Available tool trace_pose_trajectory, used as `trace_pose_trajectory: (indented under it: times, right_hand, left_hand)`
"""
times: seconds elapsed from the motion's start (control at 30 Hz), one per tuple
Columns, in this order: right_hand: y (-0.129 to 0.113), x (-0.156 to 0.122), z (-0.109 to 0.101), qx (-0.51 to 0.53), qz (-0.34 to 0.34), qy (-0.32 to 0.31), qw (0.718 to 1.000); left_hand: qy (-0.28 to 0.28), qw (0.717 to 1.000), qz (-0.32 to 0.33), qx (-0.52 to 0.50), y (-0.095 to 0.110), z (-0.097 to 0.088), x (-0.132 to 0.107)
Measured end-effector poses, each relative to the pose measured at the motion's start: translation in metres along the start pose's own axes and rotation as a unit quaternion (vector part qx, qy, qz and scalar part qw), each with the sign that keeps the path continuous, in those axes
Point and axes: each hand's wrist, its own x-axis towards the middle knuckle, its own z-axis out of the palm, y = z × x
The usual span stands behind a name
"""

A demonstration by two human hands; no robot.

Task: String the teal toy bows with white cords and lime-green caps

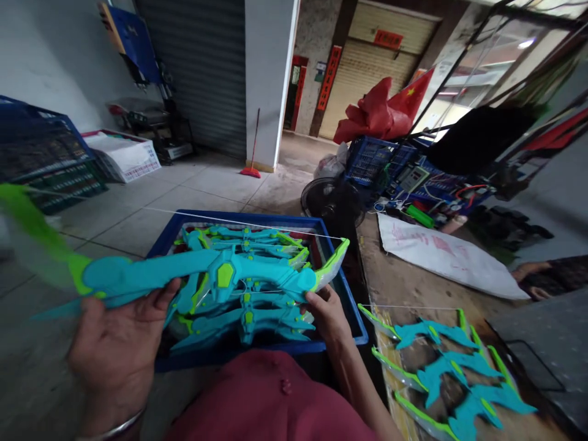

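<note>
Both hands grip a teal and green toy bow [215,275] above a blue crate [257,219] of similar bows, left hand [114,343] fingers curled under its limb, right hand [328,312] fingers pinching the other end, beside the bench [413,288].

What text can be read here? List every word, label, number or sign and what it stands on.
None can be read.
Red banners beside the shutter door: characters too blurred.
Red sign above the door: blurred.
White sack on the bench: faint red print, unreadable.
Meter: display too small.

Toy bow [220,275] above crate [353,318] w/ bows
</note>
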Motion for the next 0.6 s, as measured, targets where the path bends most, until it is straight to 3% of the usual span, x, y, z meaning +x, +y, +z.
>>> trace_pose_trajectory:
  times: [0.2,0.3,0.47,0.6]
  right_hand:
    - [0.009,-0.010,-0.010,-0.061,-0.011,0.011,0.998]
    - [0.006,-0.011,-0.022,-0.142,-0.034,0.024,0.989]
    - [0.005,-0.003,-0.043,-0.169,0.029,-0.023,0.985]
    - [0.001,-0.004,-0.047,-0.144,-0.006,0.075,0.987]
  left_hand:
    - [0.041,0.997,-0.037,-0.044,-0.013,-0.016,0.018]
    - [0.009,0.998,-0.032,-0.046,-0.018,-0.030,0.021]
    - [-0.046,0.995,-0.072,-0.043,-0.019,-0.053,0.011]
    - [-0.009,0.993,-0.110,-0.028,-0.033,-0.068,-0.001]
